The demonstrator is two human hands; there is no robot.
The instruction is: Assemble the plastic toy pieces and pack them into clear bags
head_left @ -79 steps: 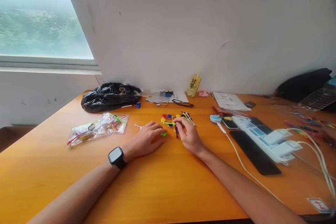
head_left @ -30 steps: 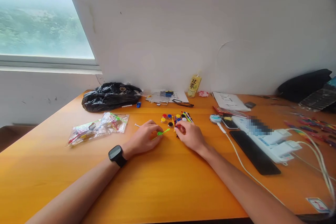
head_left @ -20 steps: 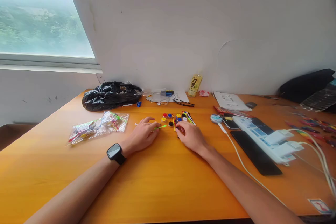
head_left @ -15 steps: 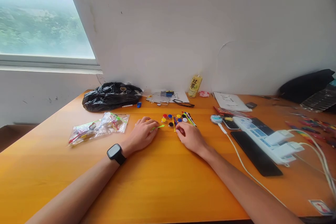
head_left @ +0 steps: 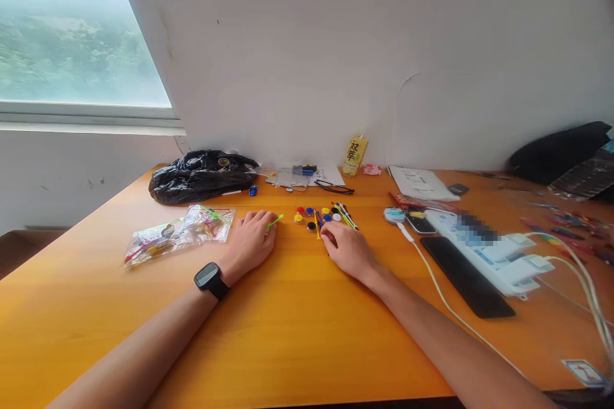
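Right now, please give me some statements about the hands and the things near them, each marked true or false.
1. The left hand holds a green stick. True.
2. The watch is on the right wrist. False: the watch is on the left wrist.
3. The small coloured caps lie just beyond the right hand. True.
4. The clear bag lies right of the right hand. False: the clear bag lies left of the left hand.

Smooth glossy wooden table (head_left: 297, 332), crinkled shiny black plastic bag (head_left: 201, 176), clear plastic pouch (head_left: 180, 233)
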